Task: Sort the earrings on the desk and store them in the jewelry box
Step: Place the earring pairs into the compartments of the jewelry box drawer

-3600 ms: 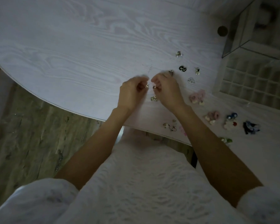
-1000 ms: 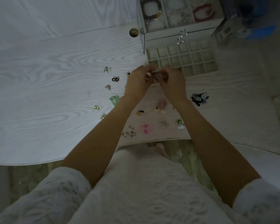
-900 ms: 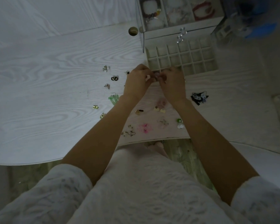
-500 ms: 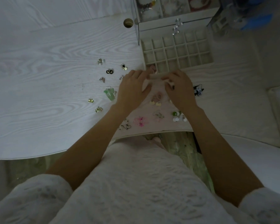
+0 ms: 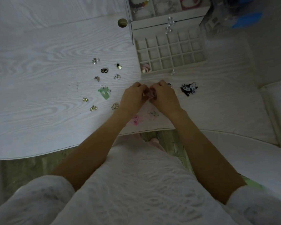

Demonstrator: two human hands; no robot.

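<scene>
Surface: white wood-grain desk (image 5: 39,78); dim light
Hands: we find left hand (image 5: 132,99) and right hand (image 5: 165,98) together, pinching pinkish earrings (image 5: 150,95), apparently pairing them
Box: jewelry box (image 5: 171,73) just beyond; one pair stored

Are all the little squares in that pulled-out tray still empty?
No: the near left corner square of the tray already holds a pink and white earring pair, while the other squares look bare.

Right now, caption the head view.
Both hands pinch a pink earring before the jewelry box.
</scene>
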